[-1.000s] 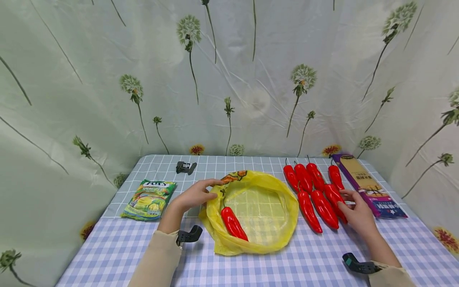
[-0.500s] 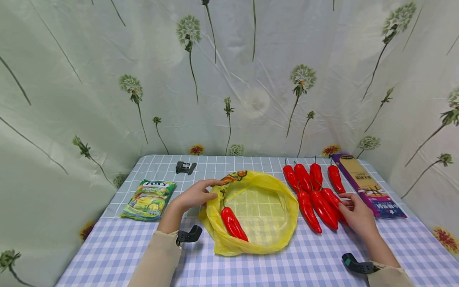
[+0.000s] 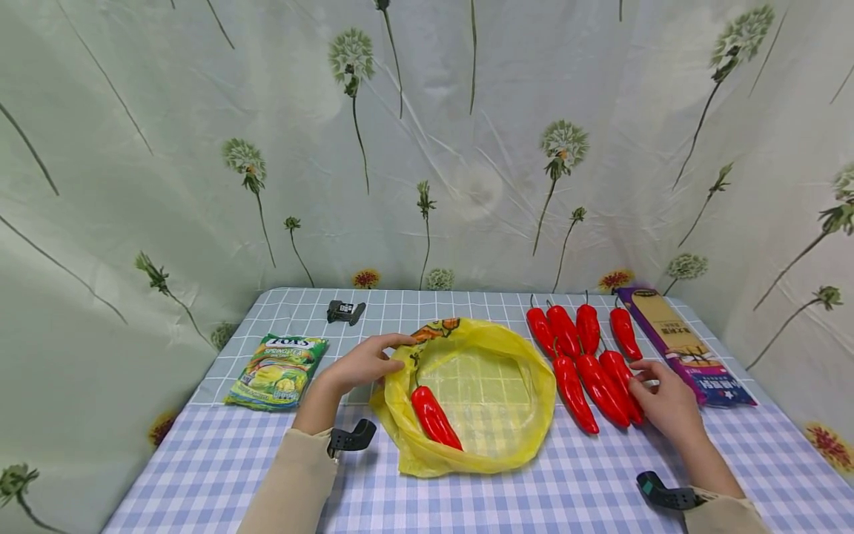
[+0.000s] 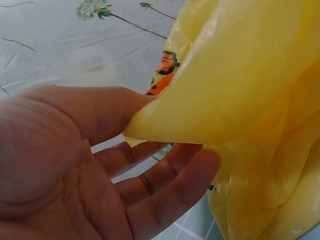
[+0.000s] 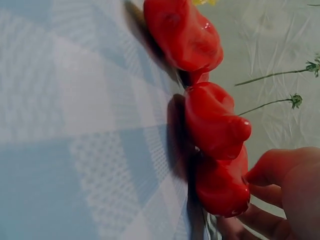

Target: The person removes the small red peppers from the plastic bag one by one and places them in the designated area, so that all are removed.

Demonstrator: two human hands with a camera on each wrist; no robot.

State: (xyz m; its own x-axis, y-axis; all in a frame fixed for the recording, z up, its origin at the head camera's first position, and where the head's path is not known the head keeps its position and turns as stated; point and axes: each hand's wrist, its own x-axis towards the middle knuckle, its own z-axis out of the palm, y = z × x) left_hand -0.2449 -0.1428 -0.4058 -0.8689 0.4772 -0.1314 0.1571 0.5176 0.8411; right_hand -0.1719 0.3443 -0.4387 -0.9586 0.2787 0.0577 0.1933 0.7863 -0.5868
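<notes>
A yellow plastic bag (image 3: 427, 460) lies spread with its mouth facing up, one red chili pepper (image 3: 435, 419) inside its left part. My left hand (image 3: 363, 363) pinches the bag's left rim; in the left wrist view, thumb and fingers hold the yellow film (image 4: 220, 100). Right of the bag lie several red chili peppers (image 3: 575, 393) in two rough rows. Beside the rightmost front pepper (image 3: 615, 371) is my right hand (image 3: 667, 400), fingers loosely bent. The right wrist view shows its thumb touching a pepper (image 5: 220, 187); the other fingertips are partly hidden.
A green candy bag (image 3: 276, 374) lies left of my left arm. Farther back sits a small black object (image 3: 345, 312). A purple and tan package (image 3: 687, 345) lies at the far right. Behind the checkered table (image 3: 554, 497) hangs a flower-print curtain (image 3: 480, 148).
The pepper by my right hand has shifted and turned, now lying against its neighbour. A back-row pepper has straightened and lies apart from it. My left hand and the bag stay still.
</notes>
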